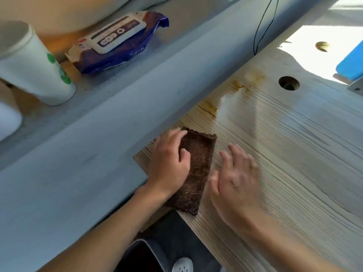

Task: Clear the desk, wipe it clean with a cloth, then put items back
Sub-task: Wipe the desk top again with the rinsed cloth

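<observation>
On the wood-grained counter [284, 144], the left grip [169, 163] presses flat on a coarse brown rectangular cloth [196, 165], the right grip [235, 183] spread empty beside it.

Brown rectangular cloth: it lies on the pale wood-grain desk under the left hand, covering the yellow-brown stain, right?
Not covering it. The brown rectangular cloth lies on the pale wood-grain desk under the left hand, but the head view shows the yellow-brown stain bare, farther along the desk's back edge, apart from the cloth.

Wipes pack [117, 42] label print, unreadably blurred
</observation>
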`<state>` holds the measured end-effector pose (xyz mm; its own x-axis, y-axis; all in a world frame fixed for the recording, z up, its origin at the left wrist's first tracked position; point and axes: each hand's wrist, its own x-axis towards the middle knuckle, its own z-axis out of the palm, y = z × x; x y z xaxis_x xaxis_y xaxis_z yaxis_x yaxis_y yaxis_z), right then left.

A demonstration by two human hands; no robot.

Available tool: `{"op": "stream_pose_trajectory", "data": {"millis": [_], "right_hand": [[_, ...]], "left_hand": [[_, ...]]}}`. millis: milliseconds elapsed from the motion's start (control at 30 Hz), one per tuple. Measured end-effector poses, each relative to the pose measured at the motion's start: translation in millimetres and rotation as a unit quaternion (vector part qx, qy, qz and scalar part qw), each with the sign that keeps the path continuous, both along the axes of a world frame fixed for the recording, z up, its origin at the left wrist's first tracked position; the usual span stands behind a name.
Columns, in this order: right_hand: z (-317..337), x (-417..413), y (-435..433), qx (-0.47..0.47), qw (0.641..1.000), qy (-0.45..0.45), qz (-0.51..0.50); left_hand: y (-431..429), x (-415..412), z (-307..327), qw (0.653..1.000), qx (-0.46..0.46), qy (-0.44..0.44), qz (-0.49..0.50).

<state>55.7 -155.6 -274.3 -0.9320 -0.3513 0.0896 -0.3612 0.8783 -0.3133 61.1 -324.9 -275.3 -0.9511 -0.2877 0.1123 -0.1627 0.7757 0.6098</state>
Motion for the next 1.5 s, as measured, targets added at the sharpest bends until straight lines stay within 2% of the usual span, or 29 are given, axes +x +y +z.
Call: {"op": "stream_pose_trajectory", "data": {"millis": [33, 67, 133, 200, 267, 333, 367, 467, 533, 600, 667, 700, 767, 833, 867, 933, 1033, 1100, 1167, 1267, 1333, 1500], "right_hand": [[4.1, 3.2, -21.0, -0.016, 0.999, -0.009, 0.036], [5.4, 4.6, -42.0, -0.015, 0.997, -0.032, 0.064], [2.4, -0.8, -74.9, 0.015, 0.995, -0.084, 0.058], [-8.6, -6.6, -91.7, 0.070, 0.993, -0.090, 0.039], [-15.5, -4.5, -91.7, 0.091, 0.993, -0.051, 0.063], [-19.1, 0.7, -81.7, 0.098, 0.980, -0.012, 0.174], [-20.4, 2.4, -74.1, 0.109, 0.962, 0.006, 0.251], [-14.9, -3.7, -58.2, 0.140, 0.889, 0.039, 0.435], [-13.4, -13.5, -58.7, 0.151, 0.855, 0.044, 0.495], [-13.4, -30.2, -65.9, 0.157, 0.825, 0.033, 0.541], [-11.8, -51.2, -77.3, 0.172, 0.810, 0.033, 0.560], [-11.6, -62.2, -84.4, 0.176, 0.817, 0.032, 0.548], [-9.7, -79.8, -97.8, 0.172, 0.869, 0.014, 0.465], [-10.6, -79.8, -104.7, 0.165, 0.908, 0.009, 0.386], [-10.7, -71.4, -103.9, 0.162, 0.908, 0.009, 0.386], [-9.0, -47.6, -88.6, 0.156, 0.877, 0.013, 0.454], [-9.5, -28.7, -65.6, 0.155, 0.814, 0.019, 0.560], [-8.8, -39.2, -64.6, 0.157, 0.797, 0.013, 0.584], [-7.8, -60.0, -74.3, 0.160, 0.802, 0.004, 0.575], [-4.8, -102.3, -90.8, 0.172, 0.857, 0.003, 0.486], [-5.9, -112.8, -96.3, 0.186, 0.881, 0.009, 0.435], [-3.4, -62.9, -66.0, 0.160, 0.867, 0.013, 0.471]], "left_hand": [[-16.7, -4.2, -1.4, 0.997, 0.001, 0.027, 0.067], [-34.1, -6.6, -2.0, 0.992, -0.005, 0.018, 0.127], [-61.6, -9.1, -5.1, 0.973, 0.031, -0.058, 0.220], [-75.3, -10.2, -13.0, 0.941, 0.137, -0.110, 0.289], [-78.8, -14.8, -21.6, 0.894, 0.256, -0.120, 0.349], [-77.8, -19.9, -29.7, 0.849, 0.322, -0.119, 0.403], [-78.0, -22.7, -32.3, 0.841, 0.324, -0.124, 0.415], [-79.0, -24.8, -35.2, 0.870, 0.257, -0.148, 0.393], [-81.1, -24.7, -38.4, 0.878, 0.252, -0.158, 0.376], [-82.9, -25.1, -36.1, 0.870, 0.269, -0.196, 0.364], [-88.8, -25.2, -30.0, 0.846, 0.344, -0.245, 0.325], [-92.7, -24.2, -24.1, 0.820, 0.408, -0.265, 0.303], [-97.4, -21.3, -14.5, 0.764, 0.514, -0.287, 0.266], [-98.5, -19.9, -14.4, 0.749, 0.541, -0.274, 0.267], [-97.2, -19.6, -12.9, 0.749, 0.542, -0.262, 0.278], [-89.7, -20.2, -9.2, 0.755, 0.534, -0.235, 0.299], [-87.3, -21.8, -10.9, 0.825, 0.436, -0.208, 0.294], [-87.0, -23.2, -16.8, 0.881, 0.341, -0.195, 0.264], [-87.0, -25.2, -20.3, 0.906, 0.289, -0.188, 0.245], [-87.5, -27.3, -24.1, 0.903, 0.290, -0.203, 0.244], [-86.5, -27.4, -23.5, 0.911, 0.263, -0.204, 0.245], [-81.6, -24.7, -17.2, 0.945, 0.150, -0.199, 0.212]]}}
